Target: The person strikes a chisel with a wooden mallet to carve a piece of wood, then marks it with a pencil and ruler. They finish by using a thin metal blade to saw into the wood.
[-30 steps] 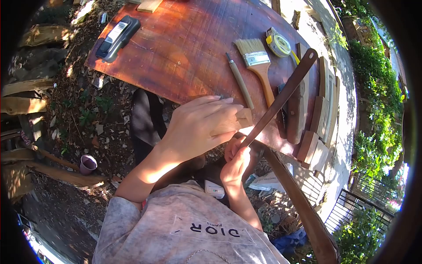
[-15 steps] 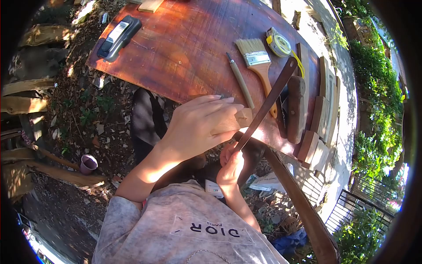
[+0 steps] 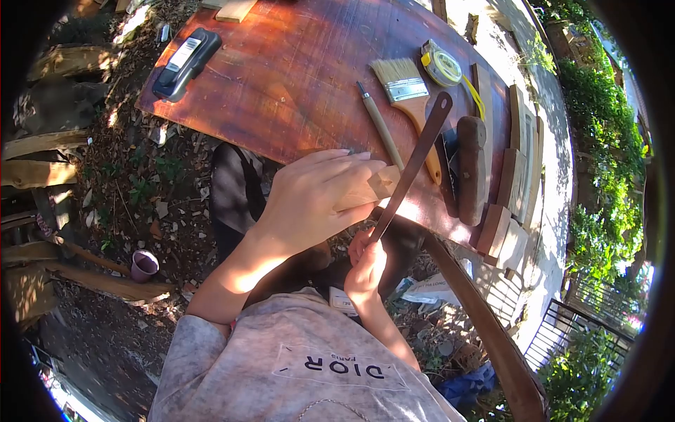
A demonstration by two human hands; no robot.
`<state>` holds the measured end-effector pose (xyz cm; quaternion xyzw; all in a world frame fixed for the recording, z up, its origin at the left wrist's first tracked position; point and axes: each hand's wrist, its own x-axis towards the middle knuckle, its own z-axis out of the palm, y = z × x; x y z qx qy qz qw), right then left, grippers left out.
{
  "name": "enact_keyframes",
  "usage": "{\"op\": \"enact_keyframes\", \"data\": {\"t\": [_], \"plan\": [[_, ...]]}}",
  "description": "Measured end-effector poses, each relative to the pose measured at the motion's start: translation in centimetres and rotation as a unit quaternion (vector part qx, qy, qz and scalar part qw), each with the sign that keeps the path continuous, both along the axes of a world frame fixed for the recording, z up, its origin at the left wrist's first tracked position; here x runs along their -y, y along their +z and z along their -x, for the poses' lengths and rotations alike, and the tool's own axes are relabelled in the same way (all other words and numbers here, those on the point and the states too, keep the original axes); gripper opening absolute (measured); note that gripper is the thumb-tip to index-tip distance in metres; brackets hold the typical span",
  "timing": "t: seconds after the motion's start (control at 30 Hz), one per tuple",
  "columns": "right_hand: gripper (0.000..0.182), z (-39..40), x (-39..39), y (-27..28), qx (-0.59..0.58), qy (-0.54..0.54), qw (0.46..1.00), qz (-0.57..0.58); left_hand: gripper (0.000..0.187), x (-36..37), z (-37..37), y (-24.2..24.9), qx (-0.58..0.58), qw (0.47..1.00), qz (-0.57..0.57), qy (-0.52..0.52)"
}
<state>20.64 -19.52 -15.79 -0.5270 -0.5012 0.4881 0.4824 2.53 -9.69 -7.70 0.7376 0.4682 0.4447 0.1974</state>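
My left hand is wrapped over a small wooden block at the table's near edge. The block's right end shows a cut notch; the rest is hidden under my fingers. In my right hand, closed around its lower end, is a long flat brown file-like strip. The strip slants up and to the right, with a hole near its far tip. In this view it crosses just beside the block's notched end. A slim tool with a wooden handle and a metal tip lies just beyond the block.
On the wooden table lie a wide paintbrush, a tape measure, a brown wooden grip beside a dark blade, and a black case. Several wood pieces line the right edge. A small pot stands on the ground.
The strip has shifted left and down with my right hand, its tip now lower. My left hand keeps its grip on the block, whose notched end shows more.
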Motion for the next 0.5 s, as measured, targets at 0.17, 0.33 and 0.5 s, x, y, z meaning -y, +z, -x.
{"op": "enact_keyframes", "data": {"t": [0.17,0.33,0.5], "plan": [[0.058,-0.1,0.3,-0.6,-0.022,-0.009,1.0,-0.001,0.051,-0.1,0.0,-0.1,0.003,1.0,-0.012,-0.001],[0.057,-0.7,-0.2,-0.4,0.006,-0.025,0.999,-0.02,0.05,0.0,0.0,0.1,-0.003,1.0,0.004,0.003],[0.052,-0.9,0.4,-0.8,-0.036,-0.01,0.999,-0.006,0.047,-0.2,-0.1,0.4,-0.032,0.999,-0.02,-0.011]]}}
